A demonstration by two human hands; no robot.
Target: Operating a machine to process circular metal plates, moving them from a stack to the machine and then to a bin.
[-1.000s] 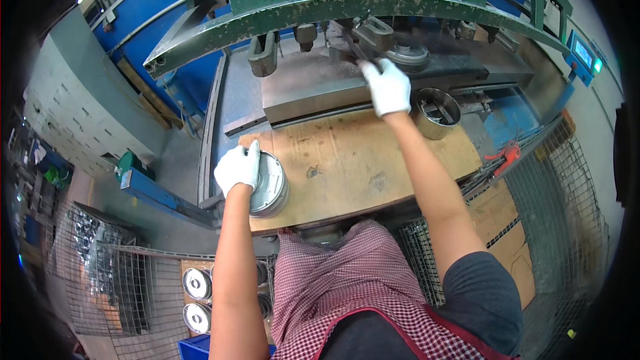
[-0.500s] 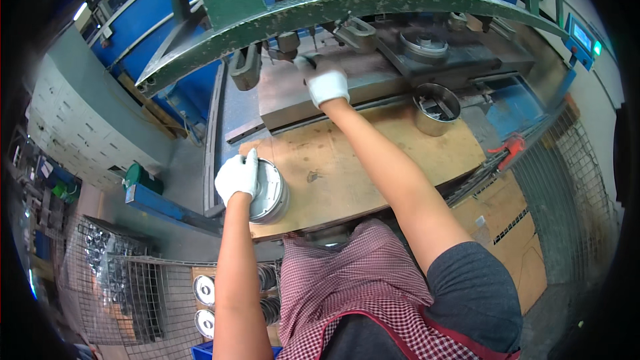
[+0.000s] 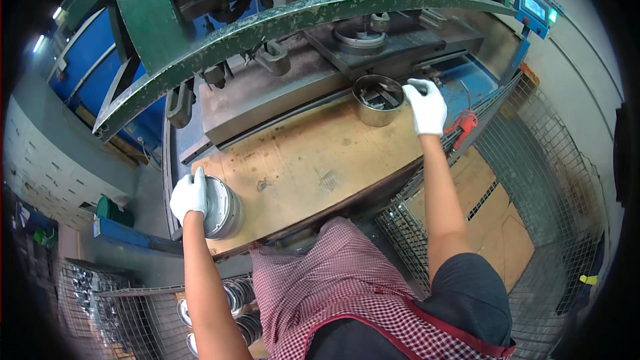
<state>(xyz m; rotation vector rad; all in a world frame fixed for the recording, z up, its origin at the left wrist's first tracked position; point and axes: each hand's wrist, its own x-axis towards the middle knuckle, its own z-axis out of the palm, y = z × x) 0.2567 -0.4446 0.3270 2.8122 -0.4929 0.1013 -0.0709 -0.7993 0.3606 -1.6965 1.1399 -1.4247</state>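
My left hand (image 3: 189,196), in a white glove, grips the left rim of a round silvery metal part (image 3: 223,208), which looks like a stack of discs. That part rests at the left end of a wooden board (image 3: 293,177). My right hand (image 3: 426,108), gloved too, is beside the right rim of a metal pot (image 3: 375,117). Its fingers are curled toward the thumb, and whatever may be between them is too small to make out. Thin dark and grey metal pieces (image 3: 381,98) lie in the pot.
A green metal frame (image 3: 280,17) arches over the machine bed (image 3: 267,97). Another round metal part (image 3: 361,41) sits on a dark plate there. A red air gun (image 3: 463,123) hangs at the right, below a control screen (image 3: 535,8). Wire mesh baskets (image 3: 533,140) flank me.
My right hand has moved from the machine bed, under the green frame, to the pot's right side. My left hand stays on the round part. The view has shifted rightward.
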